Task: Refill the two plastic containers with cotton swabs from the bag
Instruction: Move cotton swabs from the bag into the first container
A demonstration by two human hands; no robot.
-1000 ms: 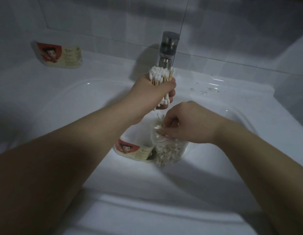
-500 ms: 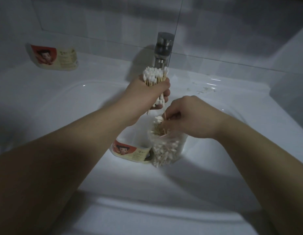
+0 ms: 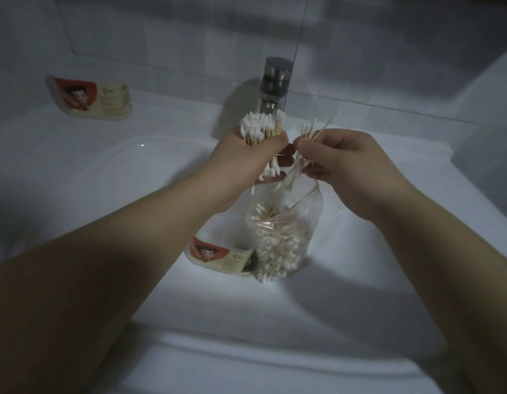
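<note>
- My left hand [image 3: 246, 155] is fisted with its back toward me, gripping a thick upright bundle of white-tipped wooden cotton swabs [image 3: 261, 127]. The tips stick out above and below the fist.
- My right hand [image 3: 340, 163] is just beside it, thumb and fingertips pinching a few loose swabs [image 3: 315, 132] that splay upward.
- Both forearms reach forward over the white ceramic sink [image 3: 110, 177].
- The clear plastic bag [image 3: 283, 231] of swabs hangs directly below both grips. I cannot tell which fingers hold its mouth.
- One red-labelled white plastic container [image 3: 218, 255] lies in the basin below my left grip, just beside the bag.
- The second labelled container [image 3: 90, 99] is on the ledge, well to the left of my left grip.
</note>
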